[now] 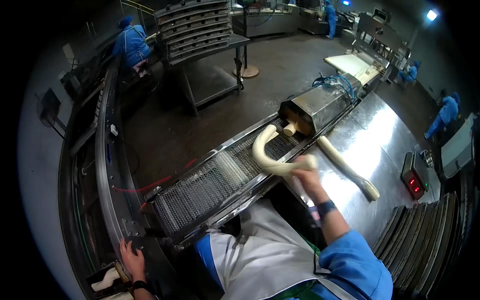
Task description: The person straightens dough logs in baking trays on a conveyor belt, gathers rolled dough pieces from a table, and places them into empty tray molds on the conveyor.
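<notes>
My right hand (306,175) is closed around one end of a thick, pale dough rope (260,152). The rope bends in a hook over the mesh conveyor belt (200,197), with its far end curled up near the machine outlet. Inside that outlet shows another dough end (289,129). A second dough rope (347,167) lies on the steel table (385,130), to the right of my right hand. At the lower left, my left hand (133,260) rests open, fingers apart, on the curved metal rail's end. Beside it, a dough piece (105,279) sits in a dark tray.
A metal housing (322,105) with blue hoses covers the conveyor's far end. A digital scale (414,180) stands at the table's right, above stacked trays (420,240). More trays (192,30) are piled on a stand. Several co-workers in blue are farther off.
</notes>
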`<act>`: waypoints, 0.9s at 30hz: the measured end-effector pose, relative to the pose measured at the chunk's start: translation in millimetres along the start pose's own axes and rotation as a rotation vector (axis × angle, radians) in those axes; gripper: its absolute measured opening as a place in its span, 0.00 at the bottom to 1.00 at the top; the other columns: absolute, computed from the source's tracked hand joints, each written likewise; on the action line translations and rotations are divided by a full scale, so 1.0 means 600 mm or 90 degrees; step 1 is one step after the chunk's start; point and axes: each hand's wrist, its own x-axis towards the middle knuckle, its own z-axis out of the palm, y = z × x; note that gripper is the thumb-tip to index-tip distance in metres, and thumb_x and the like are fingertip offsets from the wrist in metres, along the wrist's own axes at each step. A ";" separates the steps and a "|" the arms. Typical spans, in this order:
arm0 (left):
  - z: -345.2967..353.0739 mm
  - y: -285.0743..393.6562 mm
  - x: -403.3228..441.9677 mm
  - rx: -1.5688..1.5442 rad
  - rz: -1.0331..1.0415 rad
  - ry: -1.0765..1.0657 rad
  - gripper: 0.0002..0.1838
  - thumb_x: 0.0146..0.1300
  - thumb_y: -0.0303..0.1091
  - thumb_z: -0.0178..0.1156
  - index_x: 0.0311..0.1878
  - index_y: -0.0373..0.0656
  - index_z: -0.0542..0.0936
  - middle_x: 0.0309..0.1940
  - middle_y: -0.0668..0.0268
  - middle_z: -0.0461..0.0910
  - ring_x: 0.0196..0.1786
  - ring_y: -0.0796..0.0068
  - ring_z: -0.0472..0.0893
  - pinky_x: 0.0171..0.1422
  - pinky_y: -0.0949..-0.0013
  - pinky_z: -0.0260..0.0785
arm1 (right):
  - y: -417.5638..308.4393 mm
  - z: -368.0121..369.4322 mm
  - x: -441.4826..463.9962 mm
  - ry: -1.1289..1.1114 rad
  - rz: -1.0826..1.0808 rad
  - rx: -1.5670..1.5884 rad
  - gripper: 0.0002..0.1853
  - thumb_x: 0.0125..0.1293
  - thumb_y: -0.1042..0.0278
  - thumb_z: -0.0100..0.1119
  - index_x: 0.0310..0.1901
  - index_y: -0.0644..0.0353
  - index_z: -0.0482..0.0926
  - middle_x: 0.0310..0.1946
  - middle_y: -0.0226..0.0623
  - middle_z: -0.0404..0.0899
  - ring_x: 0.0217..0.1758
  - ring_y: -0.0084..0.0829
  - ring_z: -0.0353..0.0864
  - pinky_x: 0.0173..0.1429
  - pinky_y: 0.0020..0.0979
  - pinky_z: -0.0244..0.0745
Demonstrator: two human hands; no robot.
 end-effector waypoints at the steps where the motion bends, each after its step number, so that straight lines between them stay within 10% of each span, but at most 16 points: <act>1: 0.012 -0.016 0.002 0.003 0.025 0.014 0.19 0.53 0.22 0.56 0.52 0.32 0.76 0.69 0.52 0.62 0.72 0.50 0.60 0.74 0.54 0.57 | 0.004 -0.068 -0.013 0.104 0.060 0.085 0.24 0.48 0.87 0.63 0.49 0.59 0.73 0.40 0.37 0.77 0.45 0.34 0.80 0.48 0.34 0.81; 4: -0.001 0.001 0.006 -0.022 0.030 0.007 0.20 0.53 0.21 0.56 0.52 0.33 0.76 0.69 0.53 0.62 0.72 0.50 0.60 0.74 0.54 0.57 | -0.028 -0.205 -0.083 0.368 0.002 -0.038 0.19 0.48 0.82 0.63 0.44 0.61 0.74 0.37 0.37 0.76 0.43 0.33 0.80 0.46 0.35 0.79; 7: -0.016 0.016 0.008 -0.005 0.012 -0.017 0.20 0.53 0.21 0.57 0.52 0.33 0.75 0.69 0.53 0.62 0.72 0.50 0.60 0.75 0.54 0.57 | -0.053 -0.305 -0.137 0.437 -0.143 -0.664 0.12 0.52 0.66 0.60 0.34 0.65 0.78 0.36 0.42 0.76 0.45 0.41 0.76 0.54 0.38 0.69; 10: -0.038 0.043 0.005 -0.004 0.013 -0.021 0.21 0.52 0.21 0.58 0.52 0.33 0.76 0.69 0.53 0.63 0.72 0.50 0.60 0.74 0.55 0.57 | -0.058 -0.355 -0.115 0.390 -0.160 -0.886 0.24 0.54 0.54 0.63 0.47 0.63 0.78 0.46 0.49 0.75 0.53 0.46 0.73 0.58 0.41 0.68; 15: -0.029 0.030 0.007 0.030 0.036 -0.010 0.21 0.52 0.21 0.58 0.52 0.31 0.76 0.69 0.54 0.63 0.72 0.50 0.61 0.74 0.54 0.59 | -0.078 -0.289 0.003 0.122 0.054 -1.032 0.44 0.50 0.45 0.69 0.65 0.61 0.64 0.55 0.52 0.73 0.60 0.49 0.71 0.63 0.46 0.66; 20: -0.055 0.069 0.005 0.045 0.030 0.026 0.18 0.52 0.22 0.57 0.49 0.31 0.77 0.66 0.53 0.67 0.72 0.50 0.61 0.74 0.54 0.58 | -0.055 -0.188 0.072 -0.059 -0.057 -1.044 0.47 0.53 0.53 0.68 0.71 0.58 0.55 0.65 0.53 0.63 0.61 0.56 0.69 0.62 0.52 0.68; 22: -0.135 0.152 -0.020 0.078 0.118 0.023 0.23 0.58 0.37 0.59 0.56 0.39 0.79 0.50 0.42 0.77 0.55 0.45 0.74 0.63 0.52 0.66 | -0.038 -0.173 0.060 -0.135 -0.146 -1.082 0.46 0.56 0.57 0.64 0.75 0.48 0.51 0.72 0.53 0.51 0.62 0.57 0.67 0.62 0.54 0.68; 27: -0.137 0.155 -0.016 0.096 0.128 0.009 0.24 0.57 0.36 0.58 0.57 0.39 0.79 0.50 0.44 0.77 0.55 0.45 0.73 0.63 0.51 0.65 | -0.092 -0.167 0.004 -0.444 -0.347 -1.109 0.33 0.65 0.55 0.54 0.69 0.15 0.58 0.76 0.32 0.49 0.58 0.49 0.70 0.53 0.46 0.73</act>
